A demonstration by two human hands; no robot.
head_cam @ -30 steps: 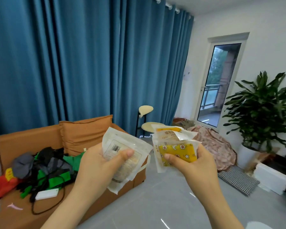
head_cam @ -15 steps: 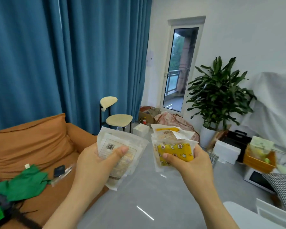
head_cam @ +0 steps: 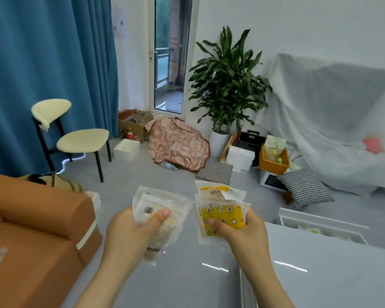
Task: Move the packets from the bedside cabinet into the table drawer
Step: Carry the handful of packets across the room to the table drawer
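Note:
My left hand [head_cam: 131, 235] grips a stack of clear packets with a white barcode label [head_cam: 165, 210], thumb pressed on the front. My right hand [head_cam: 242, 236] holds a second bunch of packets, a yellow one with a star and moon print [head_cam: 226, 215] in front and an orange-topped one [head_cam: 216, 192] behind. Both bunches are held up at chest height, side by side, above the floor. A white table top [head_cam: 331, 274] fills the lower right. Beyond its far edge an open white drawer [head_cam: 320, 225] shows, with small items inside. The bedside cabinet is out of sight.
An orange sofa [head_cam: 36, 241] stands at lower left. A cream chair [head_cam: 80, 138] sits by the blue curtain. A potted plant [head_cam: 227, 85], boxes, a patterned cloth heap [head_cam: 178, 143], checkered cushions [head_cam: 305, 187] and a sheet-covered couch [head_cam: 333, 121] line the far side. Grey floor [head_cam: 147, 174] lies between.
The view has swung to the right: the curtain and sofa slid left, and the plant, covered couch, table top and open drawer came into sight. Both hands keep their packets.

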